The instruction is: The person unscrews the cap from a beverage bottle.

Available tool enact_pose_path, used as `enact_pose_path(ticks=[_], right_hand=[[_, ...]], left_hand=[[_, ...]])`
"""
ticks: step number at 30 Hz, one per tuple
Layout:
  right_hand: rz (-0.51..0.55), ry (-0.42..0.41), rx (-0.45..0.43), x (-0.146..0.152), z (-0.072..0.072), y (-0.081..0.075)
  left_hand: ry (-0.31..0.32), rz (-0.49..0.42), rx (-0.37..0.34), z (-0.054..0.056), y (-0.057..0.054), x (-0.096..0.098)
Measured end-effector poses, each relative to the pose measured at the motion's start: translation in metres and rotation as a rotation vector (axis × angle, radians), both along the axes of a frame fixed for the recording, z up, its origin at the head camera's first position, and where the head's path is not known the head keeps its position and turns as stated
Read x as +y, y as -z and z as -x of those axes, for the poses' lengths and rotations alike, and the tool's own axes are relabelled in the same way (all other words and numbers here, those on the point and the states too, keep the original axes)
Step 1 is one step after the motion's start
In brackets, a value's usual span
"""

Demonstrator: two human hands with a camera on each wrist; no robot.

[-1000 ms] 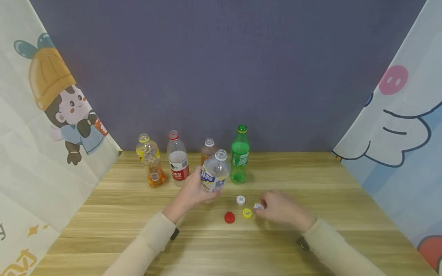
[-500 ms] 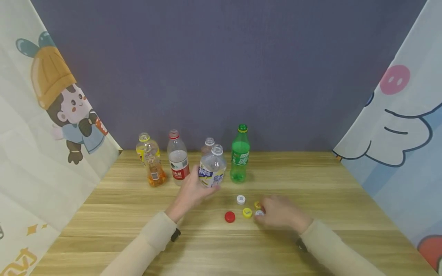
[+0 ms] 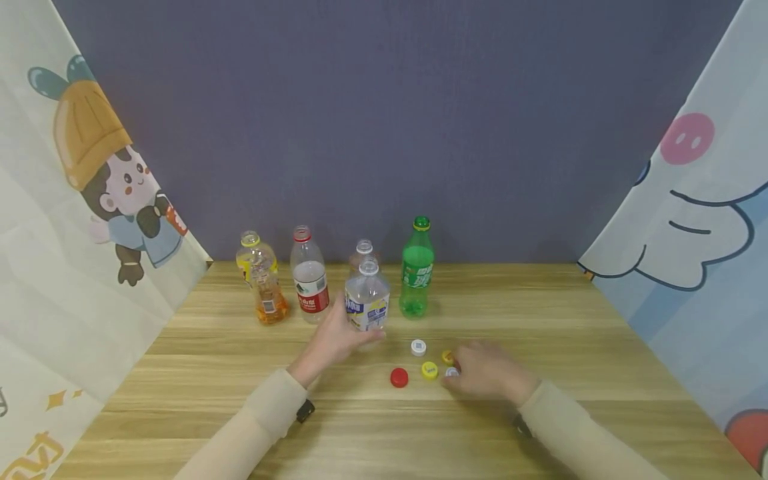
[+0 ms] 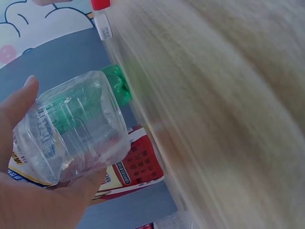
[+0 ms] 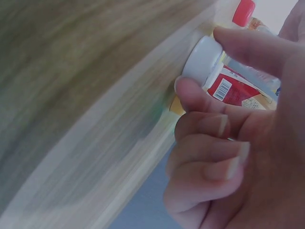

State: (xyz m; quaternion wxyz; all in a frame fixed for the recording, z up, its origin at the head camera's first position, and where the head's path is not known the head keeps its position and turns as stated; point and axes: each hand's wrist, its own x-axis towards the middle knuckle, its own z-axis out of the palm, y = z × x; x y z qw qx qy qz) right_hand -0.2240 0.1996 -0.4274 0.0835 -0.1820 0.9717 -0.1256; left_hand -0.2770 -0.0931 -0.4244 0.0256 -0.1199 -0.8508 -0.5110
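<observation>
My left hand (image 3: 339, 333) grips a clear plastic bottle (image 3: 368, 297) with a blue, white and yellow label; its mouth is uncapped. In the left wrist view that bottle (image 4: 81, 124) sits between thumb and fingers, its base off the table. At the right, my right hand (image 3: 489, 370) is low over the table. The right wrist view has a white bottle cap (image 5: 202, 59) pinched between its thumb and index finger, the other fingers curled. Beside this hand lie an orange-yellow cap (image 3: 447, 357), a yellow cap (image 3: 429, 371), another white cap (image 3: 418, 347) and a red cap (image 3: 399, 377).
Uncapped bottles stand along the back of the wooden table (image 3: 540, 307): a yellow-labelled bottle (image 3: 261, 280), a red-and-white-labelled bottle (image 3: 310, 287) and a green bottle (image 3: 417, 270). Another bottle (image 3: 363, 250) is mostly hidden behind the held one. A dark panel (image 3: 384, 133) rises behind.
The left hand's bottle has shifted slightly left and stands more upright. My right hand has drawn the white cap a little toward me, and the orange-yellow cap has come into view.
</observation>
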Motion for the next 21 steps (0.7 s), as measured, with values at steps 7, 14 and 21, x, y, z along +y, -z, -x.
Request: enact_pose_path(ticks=[7,14,21], right_hand=[[-0.005,-0.007,-0.001,-0.001,-0.001,-0.002],[-0.014,-0.009,0.021,0.000,0.001,0.002],[-0.010,0.015,-0.004,-0.001,0.000,0.001]], left_hand=[[0.011,-0.011,-0.013,0.003,0.006,0.001],[0.017,-0.002,-0.045,0.005,0.010,0.003],[0.020,0.025,-0.059,0.006,0.012,0.003]])
